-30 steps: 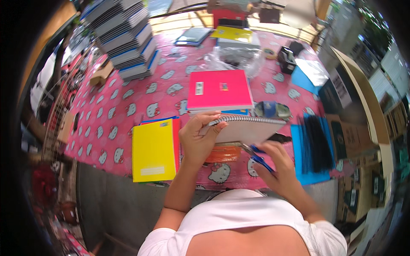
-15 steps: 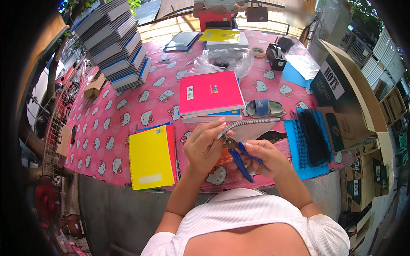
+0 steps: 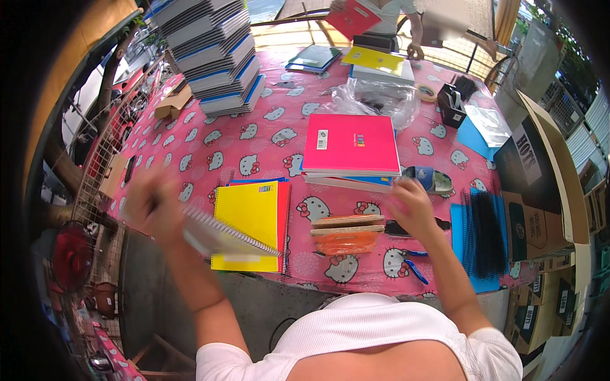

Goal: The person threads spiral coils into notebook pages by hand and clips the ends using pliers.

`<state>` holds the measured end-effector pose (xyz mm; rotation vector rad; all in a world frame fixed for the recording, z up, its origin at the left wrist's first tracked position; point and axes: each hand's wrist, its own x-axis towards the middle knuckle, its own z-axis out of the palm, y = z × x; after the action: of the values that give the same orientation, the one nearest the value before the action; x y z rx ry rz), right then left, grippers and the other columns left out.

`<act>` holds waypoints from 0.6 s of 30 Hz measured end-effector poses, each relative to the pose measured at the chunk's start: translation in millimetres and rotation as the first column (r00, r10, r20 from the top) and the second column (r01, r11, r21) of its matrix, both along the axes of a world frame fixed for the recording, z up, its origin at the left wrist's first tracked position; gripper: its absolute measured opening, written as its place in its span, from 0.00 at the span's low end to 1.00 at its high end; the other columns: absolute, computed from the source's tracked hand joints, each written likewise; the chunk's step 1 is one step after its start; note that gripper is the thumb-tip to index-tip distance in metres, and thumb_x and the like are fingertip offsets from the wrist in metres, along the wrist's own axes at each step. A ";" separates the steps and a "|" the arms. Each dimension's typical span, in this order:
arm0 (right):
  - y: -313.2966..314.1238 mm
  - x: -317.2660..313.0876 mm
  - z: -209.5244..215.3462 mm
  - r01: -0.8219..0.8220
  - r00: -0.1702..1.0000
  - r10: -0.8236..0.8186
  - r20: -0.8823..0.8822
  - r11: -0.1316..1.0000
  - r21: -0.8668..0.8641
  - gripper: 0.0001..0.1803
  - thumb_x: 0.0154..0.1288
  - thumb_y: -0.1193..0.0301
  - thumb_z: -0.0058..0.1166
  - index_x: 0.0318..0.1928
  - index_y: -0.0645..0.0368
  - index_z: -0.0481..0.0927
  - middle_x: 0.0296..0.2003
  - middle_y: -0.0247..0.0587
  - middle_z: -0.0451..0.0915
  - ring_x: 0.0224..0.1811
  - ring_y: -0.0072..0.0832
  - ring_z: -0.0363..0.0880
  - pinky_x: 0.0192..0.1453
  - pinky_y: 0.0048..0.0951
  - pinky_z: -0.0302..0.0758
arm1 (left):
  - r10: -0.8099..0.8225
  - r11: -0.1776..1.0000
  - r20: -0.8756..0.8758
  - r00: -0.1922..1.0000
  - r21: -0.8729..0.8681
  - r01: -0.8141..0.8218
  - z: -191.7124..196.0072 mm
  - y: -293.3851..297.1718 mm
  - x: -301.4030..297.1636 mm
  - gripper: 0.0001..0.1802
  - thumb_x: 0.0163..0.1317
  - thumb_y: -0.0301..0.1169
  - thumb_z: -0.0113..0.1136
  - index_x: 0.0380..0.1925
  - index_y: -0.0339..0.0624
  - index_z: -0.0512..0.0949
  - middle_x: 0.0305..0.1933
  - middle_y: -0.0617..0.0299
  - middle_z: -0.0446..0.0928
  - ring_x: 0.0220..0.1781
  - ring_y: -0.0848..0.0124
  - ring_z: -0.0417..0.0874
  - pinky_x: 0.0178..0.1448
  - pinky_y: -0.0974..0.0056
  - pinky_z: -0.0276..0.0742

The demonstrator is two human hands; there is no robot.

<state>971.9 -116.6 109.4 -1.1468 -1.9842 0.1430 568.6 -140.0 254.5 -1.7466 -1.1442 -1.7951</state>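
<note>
My left hand [image 3: 152, 213], smeared by motion, is closed on a spiral-bound notebook [image 3: 219, 232] held tilted over the left front of the table. Below it lies a stack of notebooks with a yellow cover [image 3: 248, 213] on top and a red edge showing. My right hand [image 3: 413, 206] hovers beside the near right corner of the pink notebook [image 3: 349, 143], fingers loosely bent and apart, with nothing visible in them. Blue-handled cutting pliers [image 3: 416, 268] rest on the tablecloth below that hand. Between my arms sits a wooden block with orange wrapping [image 3: 346, 235].
A tall stack of notebooks [image 3: 219, 63] rises at the back left. Black spiral coils [image 3: 486, 235] lie on blue sheets at right, beside an open cardboard box [image 3: 540, 171]. A slipper [image 3: 432, 181], plastic bag [image 3: 375, 105] and tape dispenser [image 3: 452, 108] are farther back. Another person [image 3: 387, 16] holds a red notebook.
The pliers have left my right hand and lie on the table. My left hand has carried the spiral notebook leftward. The person opposite has lifted a red notebook.
</note>
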 end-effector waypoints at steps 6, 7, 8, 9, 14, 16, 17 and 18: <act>118.8 -141.2 -10.5 -0.249 0.871 0.300 0.389 0.952 -0.176 0.18 0.51 0.73 0.57 0.45 0.50 0.82 0.56 0.48 0.67 0.54 0.45 0.70 0.57 0.43 0.72 | 0.195 0.694 -0.589 0.784 -0.482 -0.535 -143.0 82.2 -0.3 0.32 0.59 0.58 0.55 0.58 0.51 0.72 0.63 0.55 0.68 0.66 0.58 0.66 0.68 0.34 0.44; 124.0 -153.9 -13.4 -0.251 0.870 0.301 0.391 0.952 -0.174 0.18 0.51 0.73 0.57 0.45 0.50 0.82 0.56 0.48 0.67 0.54 0.45 0.70 0.57 0.43 0.72 | 0.103 0.490 -0.598 0.795 -0.664 -0.564 -159.1 69.1 3.9 0.38 0.59 0.62 0.50 0.64 0.54 0.63 0.69 0.54 0.57 0.71 0.55 0.54 0.68 0.29 0.34; 129.2 -165.3 -16.0 -0.215 0.822 0.318 0.472 0.941 -0.260 0.17 0.51 0.74 0.56 0.45 0.50 0.82 0.53 0.48 0.70 0.54 0.46 0.72 0.55 0.44 0.73 | 0.013 0.244 -0.582 0.813 -0.786 -0.567 -174.5 54.6 6.3 0.44 0.58 0.67 0.45 0.70 0.57 0.55 0.76 0.54 0.46 0.77 0.51 0.42 0.67 0.25 0.25; 132.9 -178.1 -17.5 -0.185 0.762 0.351 0.543 0.923 -0.338 0.17 0.51 0.74 0.55 0.44 0.50 0.83 0.51 0.49 0.73 0.53 0.46 0.74 0.53 0.44 0.74 | -0.010 0.087 -0.538 0.843 -0.840 -0.536 -198.0 41.4 1.7 0.44 0.58 0.67 0.45 0.70 0.57 0.55 0.76 0.53 0.46 0.77 0.48 0.41 0.67 0.24 0.26; 195.8 -161.1 -32.8 -0.347 0.607 0.580 0.544 0.809 -0.475 0.20 0.47 0.76 0.57 0.45 0.51 0.82 0.39 0.50 0.80 0.41 0.43 0.81 0.44 0.41 0.78 | 0.012 0.079 -0.410 0.912 -0.909 -0.410 -227.6 27.7 23.5 0.36 0.59 0.57 0.55 0.64 0.51 0.67 0.74 0.49 0.50 0.75 0.47 0.50 0.70 0.32 0.41; 220.2 -155.9 -28.1 -0.546 0.614 0.709 0.347 0.699 -0.461 0.21 0.45 0.79 0.57 0.45 0.54 0.82 0.32 0.48 0.82 0.38 0.42 0.82 0.42 0.38 0.77 | 0.009 0.232 -0.120 0.993 -0.965 -0.119 -213.4 41.0 22.4 0.32 0.59 0.51 0.59 0.60 0.48 0.70 0.72 0.49 0.56 0.72 0.49 0.57 0.70 0.41 0.49; 225.7 -153.9 -28.9 -0.547 0.614 0.709 0.347 0.699 -0.461 0.21 0.45 0.79 0.57 0.45 0.54 0.82 0.32 0.48 0.82 0.38 0.42 0.82 0.42 0.38 0.77 | -0.046 0.375 0.179 0.983 -0.909 0.183 -207.3 44.5 23.2 0.28 0.58 0.45 0.62 0.57 0.45 0.74 0.69 0.48 0.62 0.69 0.51 0.64 0.70 0.51 0.57; 229.6 -154.2 -26.9 -0.564 0.608 0.727 0.319 0.678 -0.472 0.22 0.45 0.79 0.57 0.46 0.54 0.81 0.31 0.47 0.82 0.37 0.42 0.82 0.43 0.38 0.77 | -0.052 0.372 0.176 0.983 -0.910 0.183 -194.8 47.6 30.6 0.28 0.58 0.45 0.62 0.57 0.45 0.74 0.69 0.48 0.62 0.69 0.51 0.64 0.70 0.51 0.57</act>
<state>817.7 113.0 82.5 -0.5850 -2.8719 0.6506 599.2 -92.4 59.6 -2.3192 -2.4966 -1.3340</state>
